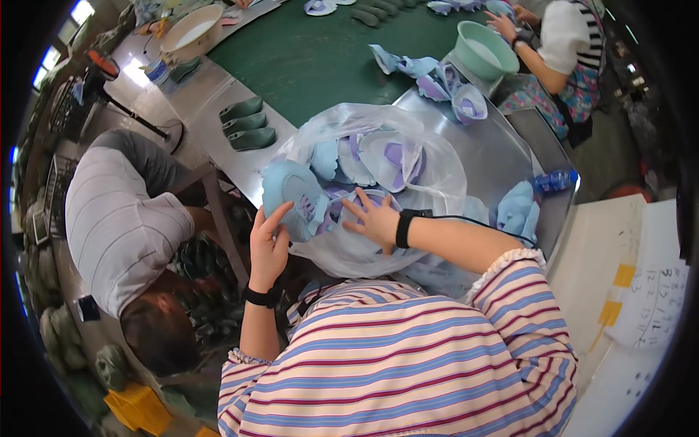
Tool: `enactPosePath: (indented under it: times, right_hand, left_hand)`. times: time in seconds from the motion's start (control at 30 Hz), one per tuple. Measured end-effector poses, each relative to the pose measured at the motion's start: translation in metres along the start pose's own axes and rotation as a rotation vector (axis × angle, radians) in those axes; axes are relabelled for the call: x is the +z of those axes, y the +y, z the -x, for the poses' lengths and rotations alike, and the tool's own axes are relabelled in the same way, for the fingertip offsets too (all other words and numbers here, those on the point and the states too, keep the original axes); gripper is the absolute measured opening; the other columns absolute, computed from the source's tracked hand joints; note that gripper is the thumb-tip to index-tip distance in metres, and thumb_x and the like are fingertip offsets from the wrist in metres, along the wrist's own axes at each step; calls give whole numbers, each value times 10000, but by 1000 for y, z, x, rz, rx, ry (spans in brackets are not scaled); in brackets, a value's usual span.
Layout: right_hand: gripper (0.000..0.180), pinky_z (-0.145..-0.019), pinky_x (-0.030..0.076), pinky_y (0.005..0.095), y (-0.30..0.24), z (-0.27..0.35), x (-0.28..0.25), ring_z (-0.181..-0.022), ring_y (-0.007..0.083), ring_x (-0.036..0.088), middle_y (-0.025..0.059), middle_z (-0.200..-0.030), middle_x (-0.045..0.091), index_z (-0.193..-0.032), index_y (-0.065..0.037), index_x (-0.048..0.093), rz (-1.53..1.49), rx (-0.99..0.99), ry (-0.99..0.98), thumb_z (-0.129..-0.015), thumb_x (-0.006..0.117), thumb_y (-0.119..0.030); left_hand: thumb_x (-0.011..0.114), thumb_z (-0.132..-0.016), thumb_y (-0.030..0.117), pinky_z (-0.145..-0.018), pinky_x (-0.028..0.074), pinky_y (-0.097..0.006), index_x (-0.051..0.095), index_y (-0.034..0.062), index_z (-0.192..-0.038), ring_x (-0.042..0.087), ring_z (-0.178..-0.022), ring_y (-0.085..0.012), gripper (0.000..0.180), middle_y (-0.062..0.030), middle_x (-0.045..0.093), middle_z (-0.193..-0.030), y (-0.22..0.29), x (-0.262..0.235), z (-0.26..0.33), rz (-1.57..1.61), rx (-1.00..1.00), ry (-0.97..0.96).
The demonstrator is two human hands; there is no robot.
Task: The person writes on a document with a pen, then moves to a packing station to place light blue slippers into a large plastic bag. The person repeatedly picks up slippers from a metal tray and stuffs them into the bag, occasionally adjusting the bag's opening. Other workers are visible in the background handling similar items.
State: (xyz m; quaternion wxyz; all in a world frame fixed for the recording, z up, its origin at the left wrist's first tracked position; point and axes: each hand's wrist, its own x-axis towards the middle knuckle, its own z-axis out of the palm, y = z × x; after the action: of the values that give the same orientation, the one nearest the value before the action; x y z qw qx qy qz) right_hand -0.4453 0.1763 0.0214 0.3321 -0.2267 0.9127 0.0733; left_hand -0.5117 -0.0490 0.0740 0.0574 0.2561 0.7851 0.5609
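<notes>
The left hand (268, 244) gripped a blue shoe piece (293, 198) at the rim of the clear plastic bag (437, 171), lifting it free, while the right hand (375, 218) lay open-fingered inside on similar pieces, steadying them.

A thin, clear plastic bag (378, 167), glossy and crinkled, is catching the light at the centre of the view. Inside it, soft matt shoe uppers (386, 156) in pale blue and purple are looking like synthetic fabric. The left hand (268, 244) is gripping one smooth matt blue upper (291, 191) at the bag's nine o'clock, while the right hand (375, 218) is pressing on the plastic film. The bag is lying on a brushed metal table (495, 156) with a dull sheen. At twelve o'clock a matt green mat (313, 58) is covering the surface, and at one o'clock a smooth, slightly glossy green plastic basin (484, 47) is sitting.
</notes>
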Motion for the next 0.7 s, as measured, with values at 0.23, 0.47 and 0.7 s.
enactPosePath:
  times: [0.23,0.47,0.7]
  right_hand:
    - [273,-715,467,338,97,14,27,-793,234,607,91,-905,647,-1003,-83,614,-976,98,570,-732,592,-77]
    - [367,-887,422,313,116,68,-2,-1001,162,539,60,-1102,563,-1140,-11,509,-2142,-167,656,-781,584,-2]
    - [484,-905,399,312,109,70,-9,-1037,175,520,66,-1114,559,-1159,-2,495,-1999,-248,598,-698,639,-1]
  left_hand:
    - [415,-686,-124,-763,400,-246,597,46,-1015,509,-749,-210,413,-142,507,-1006,-1,-9,5,-17,7,64]
    - [423,-718,-105,-824,373,-243,602,23,-977,501,-765,-133,340,-79,529,-976,-13,-4,-9,252,-92,166]
    - [466,-732,-68,-1050,181,-338,605,17,-1007,508,-918,-147,320,-53,586,-866,-21,0,-23,317,-62,108]
